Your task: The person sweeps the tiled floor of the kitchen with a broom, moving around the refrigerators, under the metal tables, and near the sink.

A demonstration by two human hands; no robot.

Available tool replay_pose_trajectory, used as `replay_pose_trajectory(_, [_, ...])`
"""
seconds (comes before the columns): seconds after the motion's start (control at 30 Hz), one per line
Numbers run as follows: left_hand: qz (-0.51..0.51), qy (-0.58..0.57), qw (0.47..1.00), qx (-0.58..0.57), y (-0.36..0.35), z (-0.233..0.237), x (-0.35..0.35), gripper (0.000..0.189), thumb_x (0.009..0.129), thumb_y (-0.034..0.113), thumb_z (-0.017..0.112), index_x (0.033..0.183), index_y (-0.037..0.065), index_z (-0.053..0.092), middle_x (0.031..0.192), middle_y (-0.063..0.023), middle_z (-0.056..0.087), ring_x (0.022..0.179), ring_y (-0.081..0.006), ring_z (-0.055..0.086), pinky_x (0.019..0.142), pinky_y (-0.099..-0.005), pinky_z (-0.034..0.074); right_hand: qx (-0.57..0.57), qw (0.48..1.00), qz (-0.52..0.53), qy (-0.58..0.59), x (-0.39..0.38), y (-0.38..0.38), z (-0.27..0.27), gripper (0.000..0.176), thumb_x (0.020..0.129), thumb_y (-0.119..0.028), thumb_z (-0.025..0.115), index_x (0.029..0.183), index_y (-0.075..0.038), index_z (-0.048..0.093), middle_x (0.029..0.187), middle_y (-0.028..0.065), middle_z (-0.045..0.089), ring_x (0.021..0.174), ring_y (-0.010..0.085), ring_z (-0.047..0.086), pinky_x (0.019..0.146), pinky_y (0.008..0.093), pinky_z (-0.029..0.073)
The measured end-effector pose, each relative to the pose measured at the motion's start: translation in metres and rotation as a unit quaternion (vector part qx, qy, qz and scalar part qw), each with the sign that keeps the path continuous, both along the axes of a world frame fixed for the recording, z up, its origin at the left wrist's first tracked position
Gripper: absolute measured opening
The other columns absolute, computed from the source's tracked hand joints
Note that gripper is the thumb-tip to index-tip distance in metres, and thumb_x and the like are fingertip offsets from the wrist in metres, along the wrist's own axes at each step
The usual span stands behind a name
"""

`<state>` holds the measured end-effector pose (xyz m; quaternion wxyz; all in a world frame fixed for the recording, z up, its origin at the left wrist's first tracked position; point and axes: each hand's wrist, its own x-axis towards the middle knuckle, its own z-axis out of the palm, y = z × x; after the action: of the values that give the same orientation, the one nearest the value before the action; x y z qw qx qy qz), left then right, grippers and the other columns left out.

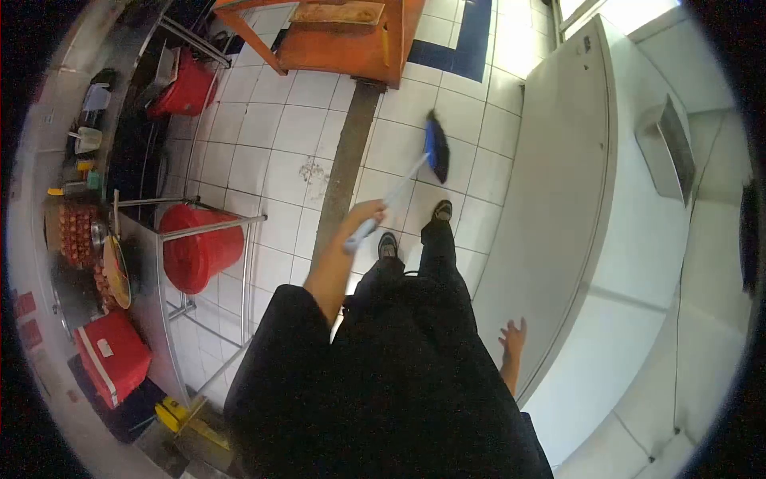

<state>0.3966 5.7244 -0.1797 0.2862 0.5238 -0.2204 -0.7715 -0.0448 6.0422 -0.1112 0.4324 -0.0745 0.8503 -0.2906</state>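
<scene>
A blue-bristled broom (436, 148) is out ahead of a person in dark clothing, its head low over the white-tiled floor (271, 152) and blurred, its pale handle slanting back toward the body. The left hand (363, 222) is wrapped tight around the lower end of that handle, fingers closed on it, arm stretched forward. The broom head sits just right of a dark strip (345, 168) that runs lengthwise through the tiles, and beyond the person's two black shoes (441, 211).

The right hand (513, 339) hangs low at the person's side with fingers spread and nothing in it, just beside the edge of a long steel counter (558, 184) along the right of the room; whether it touches the edge cannot be told.

At the far end of the floor stands an orange table (343, 48), next to a band of blue tiles. To the left, a red bucket (199, 249) rests inside a metal rack (209, 227), with a second red bucket (185, 89) farther along the same wall. Nearer the person, a red cooler box (112, 357) stands by the rack, a stack of eggs (76, 233) lies on the worktop above it, and a yellow object (185, 419) lies on the floor near the person's left side.
</scene>
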Motion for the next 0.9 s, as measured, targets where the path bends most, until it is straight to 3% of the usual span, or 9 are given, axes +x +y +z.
replay_pose_trajectory(0.03, [0.047, 0.017, 0.991, 0.127, -0.001, 0.011, 0.025, 0.014, 0.083, 0.021, 0.058, 0.081, 0.008, 0.054, 0.056, 0.0031, 0.050, 0.043, -0.0048, 0.046, 0.037, -0.0173, 0.038, 0.004, 1.000, 0.003, -0.005, -0.016, -0.013, -0.006, 0.071, 0.086, -0.029, 0.056, 0.140, -0.012, 0.015, 0.101, 0.0156, 0.056, 0.080, 0.0217, 0.058, 0.059, 0.0337, 0.049])
replay_pose_trajectory(0.1, [-0.042, -0.101, 0.993, -0.054, 0.028, 0.053, 0.076, 0.021, 0.086, 0.029, 0.056, 0.085, 0.008, 0.055, 0.059, 0.0058, 0.052, 0.041, -0.0035, 0.047, 0.033, -0.0180, 0.038, 0.027, 0.999, -0.023, -0.015, -0.044, -0.038, -0.013, 0.071, 0.085, -0.032, 0.057, 0.140, -0.014, 0.016, 0.111, 0.0156, 0.054, 0.084, 0.0258, 0.058, 0.065, 0.0422, 0.049])
replay_pose_trajectory(0.17, [0.105, 0.010, 0.958, 0.268, 0.035, 0.038, 0.125, 0.020, 0.086, 0.027, 0.057, 0.084, 0.008, 0.052, 0.058, 0.0023, 0.053, 0.038, -0.0039, 0.046, 0.031, -0.0161, 0.040, 0.079, 0.996, -0.014, -0.036, -0.063, -0.067, -0.030, 0.071, 0.085, -0.033, 0.057, 0.140, -0.014, 0.017, 0.114, 0.0159, 0.053, 0.086, 0.0273, 0.057, 0.067, 0.0450, 0.048])
replay_pose_trajectory(0.33, [0.238, -0.044, 0.935, 0.260, 0.036, 0.100, 0.113, 0.015, 0.086, 0.020, 0.056, 0.093, 0.009, 0.049, 0.054, 0.0023, 0.047, 0.037, -0.0031, 0.042, 0.030, -0.0167, 0.035, 0.170, 0.973, 0.121, -0.100, -0.080, -0.202, -0.069, 0.072, 0.083, -0.034, 0.058, 0.140, -0.015, 0.018, 0.117, 0.0170, 0.051, 0.086, 0.0299, 0.057, 0.068, 0.0492, 0.047])
replay_pose_trajectory(0.43, [0.310, -0.040, 0.916, 0.251, 0.031, 0.160, 0.087, 0.019, 0.085, 0.017, 0.057, 0.101, 0.009, 0.051, 0.058, 0.0011, 0.048, 0.038, -0.0022, 0.042, 0.031, -0.0147, 0.036, 0.138, 0.956, 0.229, -0.121, -0.073, -0.308, -0.074, 0.070, 0.083, -0.032, 0.058, 0.139, -0.015, 0.019, 0.115, 0.0177, 0.051, 0.085, 0.0288, 0.058, 0.066, 0.0465, 0.048])
replay_pose_trajectory(0.5, [0.326, -0.101, 0.920, 0.193, 0.020, 0.175, 0.073, 0.035, 0.082, 0.014, 0.060, 0.115, 0.007, 0.051, 0.062, 0.0000, 0.049, 0.038, -0.0014, 0.040, 0.029, -0.0136, 0.035, 0.058, 0.963, 0.248, -0.091, -0.067, -0.378, -0.062, 0.067, 0.086, -0.031, 0.054, 0.140, -0.012, 0.019, 0.119, 0.0179, 0.051, 0.100, 0.0311, 0.055, 0.078, 0.0460, 0.047])
replay_pose_trajectory(0.67, [0.369, 0.023, 0.929, -0.025, -0.054, 0.111, 0.102, 0.015, 0.084, 0.018, 0.059, 0.088, 0.004, 0.053, 0.062, -0.0006, 0.050, 0.037, -0.0041, 0.040, 0.029, -0.0160, 0.033, 0.048, 0.938, 0.341, -0.039, -0.036, -0.520, -0.035, 0.065, 0.088, -0.029, 0.052, 0.140, -0.012, 0.018, 0.123, 0.0195, 0.048, 0.103, 0.0325, 0.054, 0.082, 0.0452, 0.046])
replay_pose_trajectory(0.8, [0.515, 0.114, 0.849, 0.025, -0.176, 0.067, 0.146, 0.023, 0.086, 0.024, 0.055, 0.081, 0.003, 0.051, 0.059, -0.0025, 0.050, 0.039, -0.0063, 0.042, 0.034, -0.0159, 0.035, -0.007, 0.942, 0.334, 0.011, 0.012, -0.575, 0.020, 0.061, 0.089, -0.026, 0.050, 0.140, -0.012, 0.019, 0.124, 0.0213, 0.047, 0.107, 0.0327, 0.052, 0.087, 0.0458, 0.044])
replay_pose_trajectory(0.9, [0.425, 0.102, 0.892, 0.116, -0.219, -0.007, 0.191, 0.022, 0.087, 0.025, 0.053, 0.087, 0.003, 0.053, 0.062, -0.0038, 0.053, 0.042, -0.0083, 0.047, 0.037, -0.0196, 0.039, 0.006, 0.934, 0.356, -0.011, -0.003, -0.573, 0.002, 0.060, 0.089, -0.028, 0.050, 0.140, -0.014, 0.021, 0.127, 0.0189, 0.046, 0.107, 0.0305, 0.053, 0.086, 0.0439, 0.045])
